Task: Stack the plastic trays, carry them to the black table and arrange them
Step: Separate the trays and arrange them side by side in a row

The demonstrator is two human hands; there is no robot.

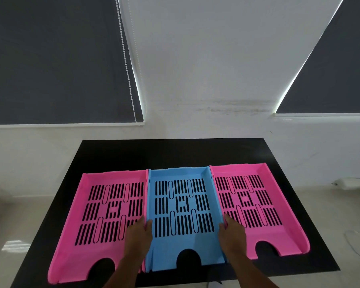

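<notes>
Three slotted plastic trays lie side by side on the black table (175, 150). A pink tray (87, 206) is on the left, a blue tray (164, 249) in the middle, another pink tray (279, 204) on the right. Their side walls touch. My left hand (138, 239) grips the blue tray's left wall, thumb inside the tray. My right hand (233, 235) grips its right wall. Both hands cover the walls near the front half. Each tray has a round notch at its front edge.
The table's far half is bare black surface. It stands against a white wall with two dark roller blinds (56, 59); a bead cord (127, 65) hangs at the left one. Pale floor lies on both sides, with a cable (355, 244) at the right.
</notes>
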